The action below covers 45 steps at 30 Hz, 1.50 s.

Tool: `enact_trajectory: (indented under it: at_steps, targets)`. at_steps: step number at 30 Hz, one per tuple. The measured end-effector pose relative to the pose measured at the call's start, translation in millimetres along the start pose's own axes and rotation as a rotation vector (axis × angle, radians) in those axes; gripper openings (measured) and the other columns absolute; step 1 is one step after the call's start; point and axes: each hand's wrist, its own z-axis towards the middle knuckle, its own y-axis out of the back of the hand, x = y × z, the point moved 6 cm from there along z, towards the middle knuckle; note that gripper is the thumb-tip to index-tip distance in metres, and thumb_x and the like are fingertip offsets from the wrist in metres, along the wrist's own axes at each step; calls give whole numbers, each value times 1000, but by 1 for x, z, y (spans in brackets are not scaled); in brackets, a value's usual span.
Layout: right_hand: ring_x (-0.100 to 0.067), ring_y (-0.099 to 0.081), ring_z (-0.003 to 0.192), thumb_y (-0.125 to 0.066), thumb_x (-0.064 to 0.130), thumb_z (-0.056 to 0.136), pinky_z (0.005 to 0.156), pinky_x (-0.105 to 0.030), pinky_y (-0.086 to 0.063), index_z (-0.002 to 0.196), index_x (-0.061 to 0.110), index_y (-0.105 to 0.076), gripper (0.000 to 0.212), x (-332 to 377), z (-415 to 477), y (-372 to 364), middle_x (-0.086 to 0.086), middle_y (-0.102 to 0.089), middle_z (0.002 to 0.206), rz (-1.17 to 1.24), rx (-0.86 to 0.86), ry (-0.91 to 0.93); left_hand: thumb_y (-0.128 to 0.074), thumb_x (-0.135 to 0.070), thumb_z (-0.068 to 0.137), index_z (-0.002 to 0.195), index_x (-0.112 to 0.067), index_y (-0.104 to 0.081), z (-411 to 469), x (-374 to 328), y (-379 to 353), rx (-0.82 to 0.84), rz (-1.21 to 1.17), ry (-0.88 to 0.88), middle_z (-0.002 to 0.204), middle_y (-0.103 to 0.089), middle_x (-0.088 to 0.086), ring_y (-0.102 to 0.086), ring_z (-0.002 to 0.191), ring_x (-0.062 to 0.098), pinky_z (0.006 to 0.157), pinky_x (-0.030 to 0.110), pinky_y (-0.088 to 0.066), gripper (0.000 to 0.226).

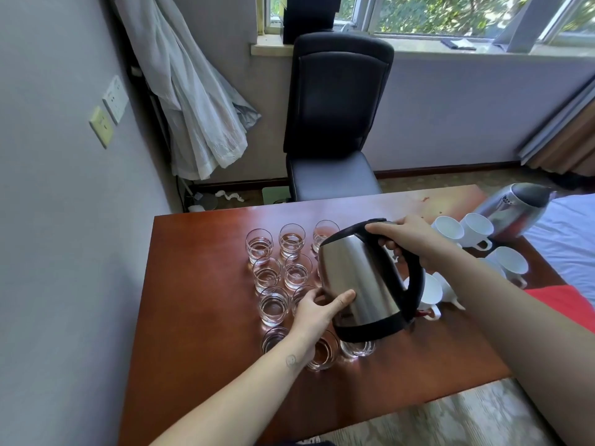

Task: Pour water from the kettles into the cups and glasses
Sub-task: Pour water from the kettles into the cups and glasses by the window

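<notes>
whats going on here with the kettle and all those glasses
A person is holding a steel kettle tilted above a cluster of glasses on the wooden table. The right hand grips its black handle and the left hand steadies its body. Several glasses appear to hold water, but no stream shows. To the right sit white cups and a second kettle, untouched.
</notes>
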Motion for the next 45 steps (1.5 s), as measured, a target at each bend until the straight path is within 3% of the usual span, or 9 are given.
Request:
enact_trajectory:
  at_steps: [7,15,22,28,30,32,35,40,45]
  targets:
    - [-15,-39,40,-74,35,82,46,-26,-37,70,6,-59,35,-18,-4,13,2,-47,45,93,-10,-10,-86,-29,73,106,-6,-68,0,4,-14,32,20,29,101,-75,2,-69,78,-1,62,10,-48,44]
    - [-17,-36,39,-72,34,84,38,-22,-31,70,6,-56,35,-30,-7,23,-2,-45,47,99,-22,-44,-83,-19,77,104,-7,-65,2,12,-29,53,2,62,93,-72,0,-68,69,-4,57,9,-48,35]
    - [-18,-36,41,-73,34,83,38,-23,-30,69,5,-59,35,-40,-10,34,-5,-43,50,115,-43,-44,-86,-24,73,106,-10,-65,2,13,-37,57,24,44,96,-72,-3,-69,77,-2,62,9,-49,42]
    - [-14,-35,42,-74,37,81,40,-23,-28,68,8,-60,35,-52,-16,45,-5,-43,53,127,-63,-64,-93,-39,59,103,-16,-67,1,17,-48,61,27,46,101,-75,-1,-71,95,11,89,28,-56,56]
    - [-13,-34,42,-74,37,81,40,-23,-28,68,9,-60,34,-54,-20,49,-4,-44,52,131,-73,-72,-95,-47,47,107,-13,-67,-2,20,-54,91,6,63,103,-75,2,-72,94,14,84,28,-58,74]
    - [-12,-34,41,-74,35,82,40,-22,-28,69,9,-61,32,-56,-26,53,-1,-46,50,139,-92,-78,-95,-42,54,109,-11,-66,-3,21,-58,104,18,67,104,-75,3,-72,95,14,78,25,-58,69]
    - [-11,-32,39,-73,33,83,39,-21,-27,71,9,-61,30,-60,-34,59,0,-46,48,153,-112,-80,-93,-38,60,112,-11,-64,-8,22,-64,110,29,74,108,-74,2,-71,98,13,86,27,-57,66]
    - [-10,-29,37,-74,31,84,39,-20,-24,67,9,-56,32,-69,-45,64,3,-41,43,200,-134,-106,-89,-70,25,112,-13,-64,-19,21,-72,116,48,71,106,-74,1,-71,99,15,90,36,-58,107]
    - [-9,-29,34,-73,30,84,36,-18,-24,68,8,-57,31,-72,-53,65,3,-41,43,220,-145,-105,-92,-58,33,112,-12,-64,-25,22,-73,132,53,73,105,-74,0,-72,96,14,86,36,-59,96]
